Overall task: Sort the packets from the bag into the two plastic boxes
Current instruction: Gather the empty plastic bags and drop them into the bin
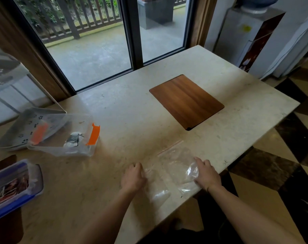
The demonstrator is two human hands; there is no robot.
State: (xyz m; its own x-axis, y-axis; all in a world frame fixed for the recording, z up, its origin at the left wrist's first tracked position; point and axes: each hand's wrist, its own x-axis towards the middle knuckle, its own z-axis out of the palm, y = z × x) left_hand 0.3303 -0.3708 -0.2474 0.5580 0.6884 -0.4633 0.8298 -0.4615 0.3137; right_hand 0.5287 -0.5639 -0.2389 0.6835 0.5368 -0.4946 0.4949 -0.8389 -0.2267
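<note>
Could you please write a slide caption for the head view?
Both hands, left hand and right hand, flatten a clear bag on the table; two boxes sit left.

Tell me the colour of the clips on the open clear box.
Orange clips on the clear box, head view.

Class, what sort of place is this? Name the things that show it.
Probably a home dining or kitchen area: a marble table beside glass doors onto a terrace, with a water dispenser in the corner.

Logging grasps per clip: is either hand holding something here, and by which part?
Both hands rest on the clear plastic bag lying flat on the table: left hand at its left edge, right hand at its right edge. Nothing is lifted.
</note>
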